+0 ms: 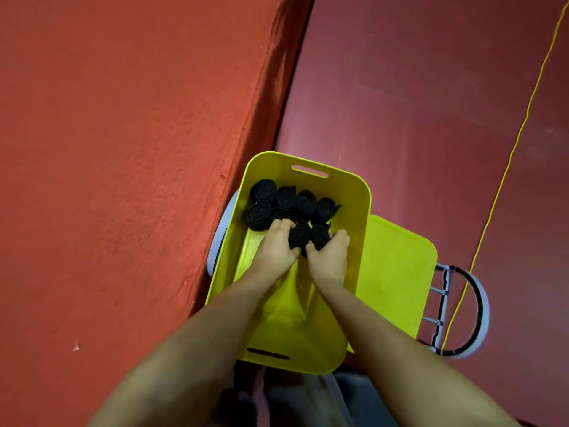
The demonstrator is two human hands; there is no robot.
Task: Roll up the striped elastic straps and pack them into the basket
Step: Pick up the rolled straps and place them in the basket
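Beside a red fabric-covered surface [123, 149] at far left, a person leans over a yellow-green basket [365, 192] and packs rolled elastic straps into its far end. Six dark rolls [286, 197] already stand on end against the far wall, four in the back row and two visible in front of them at left; their stripes cannot be made out in this light. Moving right, the left hand [275, 248] has its fingers curled over one more roll [298, 235], while the right hand [329, 257] closes thumb and fingers around a second roll [320, 237]. The two held rolls touch each other and sit just in front of the packed group, low in the basket. That makes eight rolls counted, one basket and two hands at work. Just beside the basket on the right lies a flat yellow-green panel [400, 272], apparently the basket's lid, resting on a pale wire-framed stand [483, 303]. A thin yellow cord [523, 124] runs down across the dark red floor [431, 87] at far right.

The main risk, judging from the scene, is a roll springing open on release: the elastic is held only by its own winding and by neighbours pressing on it, and the near half of the basket offers no support. Pushing the new pair in too hard could also tip or loosen the rolls already standing. The basket sits partly off the stand's edge, so a heavy press could shift it.
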